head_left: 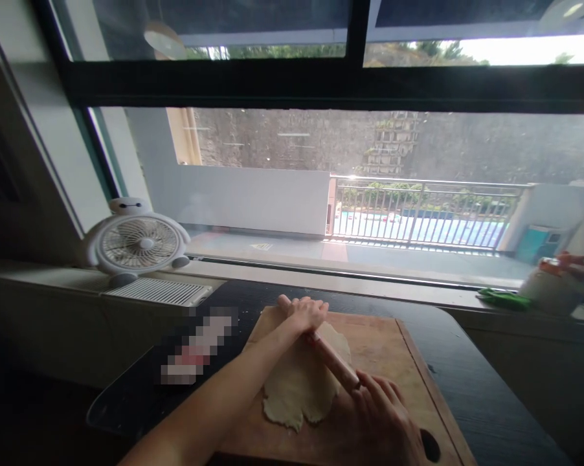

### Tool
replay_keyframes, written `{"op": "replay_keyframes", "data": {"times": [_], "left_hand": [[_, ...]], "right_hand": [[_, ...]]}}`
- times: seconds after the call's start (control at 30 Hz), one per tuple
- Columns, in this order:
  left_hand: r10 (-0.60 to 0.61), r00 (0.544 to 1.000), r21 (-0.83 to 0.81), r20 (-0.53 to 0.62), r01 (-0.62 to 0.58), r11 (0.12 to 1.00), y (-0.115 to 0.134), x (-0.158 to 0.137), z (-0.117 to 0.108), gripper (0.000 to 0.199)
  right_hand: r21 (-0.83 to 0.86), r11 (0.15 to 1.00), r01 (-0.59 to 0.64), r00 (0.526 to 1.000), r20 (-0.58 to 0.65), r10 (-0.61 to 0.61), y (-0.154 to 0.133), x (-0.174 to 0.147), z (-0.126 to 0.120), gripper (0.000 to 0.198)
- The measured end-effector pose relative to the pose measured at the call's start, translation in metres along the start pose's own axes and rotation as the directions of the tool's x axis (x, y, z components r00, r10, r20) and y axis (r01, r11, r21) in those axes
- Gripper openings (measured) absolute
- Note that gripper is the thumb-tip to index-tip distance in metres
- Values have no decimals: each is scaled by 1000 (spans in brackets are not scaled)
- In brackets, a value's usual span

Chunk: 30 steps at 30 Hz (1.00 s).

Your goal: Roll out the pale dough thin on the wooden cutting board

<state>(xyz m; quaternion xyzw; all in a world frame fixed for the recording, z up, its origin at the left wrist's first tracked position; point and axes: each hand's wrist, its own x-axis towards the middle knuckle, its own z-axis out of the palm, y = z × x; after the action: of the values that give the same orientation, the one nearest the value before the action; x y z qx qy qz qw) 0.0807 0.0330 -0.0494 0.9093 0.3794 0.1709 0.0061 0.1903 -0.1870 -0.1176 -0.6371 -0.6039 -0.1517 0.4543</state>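
A wooden rolling pin (337,364) lies slantwise across a flat, ragged-edged sheet of dough (299,388). Its far end is under my left hand (309,314), whose fingers are closed over the pin. At the near right end, my right hand (386,408) grips the pin, its fingers along the handle. Beneath the dough is a wooden cutting board (379,343) with a dark oval hole near its front right corner. My left forearm crosses over part of the board and hides the dough's left side.
The board rests on a dark table (460,362). To its left lies a blurred-out item (199,346). A white figure-shaped fan (144,243) stands on the windowsill at left. A green cloth-like thing (503,298) and a pale container (557,285) sit at right.
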Motion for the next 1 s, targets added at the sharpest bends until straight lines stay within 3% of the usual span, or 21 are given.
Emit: {"op": "replay_keyframes", "data": {"times": [0.17, 0.27, 0.37, 0.47, 0.6, 0.73, 0.87, 1.0], "left_hand": [[-18, 999, 58, -39, 21, 998, -34, -76, -18, 42], [-47, 999, 77, -25, 49, 996, -43, -99, -22, 48], [-47, 998, 89, 38, 43, 995, -35, -84, -22, 50], [-38, 988, 72, 152, 27, 997, -15, -43, -16, 46], [-61, 973, 42, 222, 53, 998, 12, 11, 2, 47], [-73, 971, 37, 227, 67, 997, 30, 42, 19, 48], [-87, 967, 47, 239, 78, 996, 37, 47, 20, 40], [-47, 967, 83, 249, 27, 996, 18, 17, 3, 32]], "right_hand": [[50, 997, 66, 992, 104, -71, -5, 1, -7, 29], [61, 994, 95, 978, 180, -105, -7, 3, -14, 32], [62, 990, 128, 970, 202, -138, -7, 6, -17, 34], [51, 989, 137, 975, 169, -144, -5, 6, -16, 41], [-13, 998, 56, 993, 109, -55, -1, 3, -9, 43], [-57, 998, -24, 997, 77, 28, -2, 0, -4, 41], [-42, 999, -5, 998, 61, 8, -4, 1, -4, 39], [5, 997, 72, 995, 61, -73, -4, 2, -5, 32]]}}
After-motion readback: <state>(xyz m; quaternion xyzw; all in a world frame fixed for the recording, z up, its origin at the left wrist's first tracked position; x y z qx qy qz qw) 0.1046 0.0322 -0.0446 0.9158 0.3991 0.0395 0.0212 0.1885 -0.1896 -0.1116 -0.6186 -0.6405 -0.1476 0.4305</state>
